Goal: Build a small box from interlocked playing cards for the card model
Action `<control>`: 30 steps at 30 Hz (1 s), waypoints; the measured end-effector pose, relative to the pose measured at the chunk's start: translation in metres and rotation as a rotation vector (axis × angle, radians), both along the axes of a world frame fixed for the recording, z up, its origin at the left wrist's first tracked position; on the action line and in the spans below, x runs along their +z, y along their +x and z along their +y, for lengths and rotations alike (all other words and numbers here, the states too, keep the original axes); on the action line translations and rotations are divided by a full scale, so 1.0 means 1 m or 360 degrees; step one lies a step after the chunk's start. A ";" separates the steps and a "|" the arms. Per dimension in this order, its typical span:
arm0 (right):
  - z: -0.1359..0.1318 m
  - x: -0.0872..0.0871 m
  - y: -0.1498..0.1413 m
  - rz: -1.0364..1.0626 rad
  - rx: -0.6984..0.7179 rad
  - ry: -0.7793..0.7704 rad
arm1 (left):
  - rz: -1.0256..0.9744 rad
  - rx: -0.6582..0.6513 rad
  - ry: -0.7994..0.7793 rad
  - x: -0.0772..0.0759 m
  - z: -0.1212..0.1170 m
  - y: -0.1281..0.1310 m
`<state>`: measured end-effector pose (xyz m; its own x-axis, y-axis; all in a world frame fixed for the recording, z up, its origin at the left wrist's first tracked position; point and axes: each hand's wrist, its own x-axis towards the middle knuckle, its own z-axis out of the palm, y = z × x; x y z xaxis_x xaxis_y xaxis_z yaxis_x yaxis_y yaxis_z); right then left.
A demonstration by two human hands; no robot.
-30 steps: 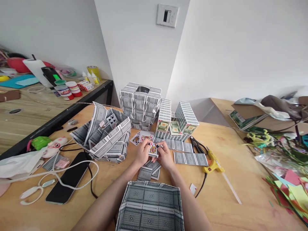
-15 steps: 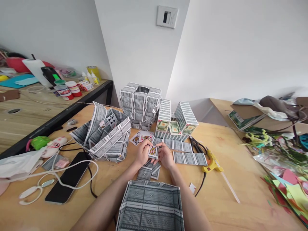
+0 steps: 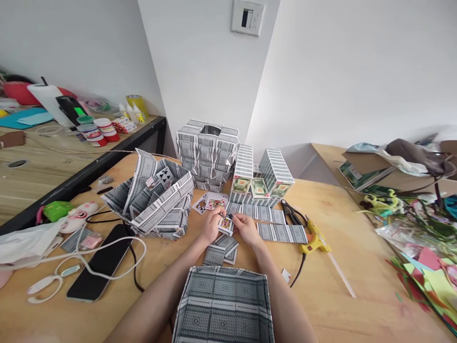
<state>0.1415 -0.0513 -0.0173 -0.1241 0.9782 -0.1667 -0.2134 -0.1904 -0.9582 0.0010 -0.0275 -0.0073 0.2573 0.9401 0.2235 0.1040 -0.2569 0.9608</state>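
Observation:
In the head view, a face-up court playing card [image 3: 225, 225] is held over the middle of the table. My left hand [image 3: 211, 226] is closed on its left side and top. My right hand [image 3: 246, 228] pinches at its upper right edge, where a small dark part shows that I cannot make out. Below them lie several loose playing cards [image 3: 214, 255] with grey patterned backs. Face-up cards [image 3: 216, 200] lie just beyond my left hand. To the right is a row of joined cards [image 3: 282, 233]. Nearest me stands a box made of cards [image 3: 223, 305].
A folded-card basket [image 3: 164, 209] stands left, a tall card structure [image 3: 207, 152] behind, stacked card boxes [image 3: 276, 174] beside it. Black scissors [image 3: 293, 213] and a yellow glue gun [image 3: 316, 240] lie right. A phone [image 3: 102, 262], white cable [image 3: 137, 267] and white scissors [image 3: 46, 286] are left.
My right hand's fingers have drawn from spread beside the card into a pinch at its upper edge. My left fingers have shifted slightly up along the card.

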 end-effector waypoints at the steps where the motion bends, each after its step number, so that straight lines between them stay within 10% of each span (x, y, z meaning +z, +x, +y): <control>1: 0.001 -0.001 0.001 -0.0043 -0.0035 0.0030 | -0.0014 0.0027 -0.0014 0.000 0.000 0.001; 11: 0.002 -0.008 0.003 -0.0402 -0.0188 0.0344 | 0.0265 0.0340 -0.0015 -0.005 0.005 0.004; 30: 0.000 0.003 0.001 -0.0150 0.0019 0.0247 | 0.0523 0.0164 0.0228 -0.003 0.003 0.003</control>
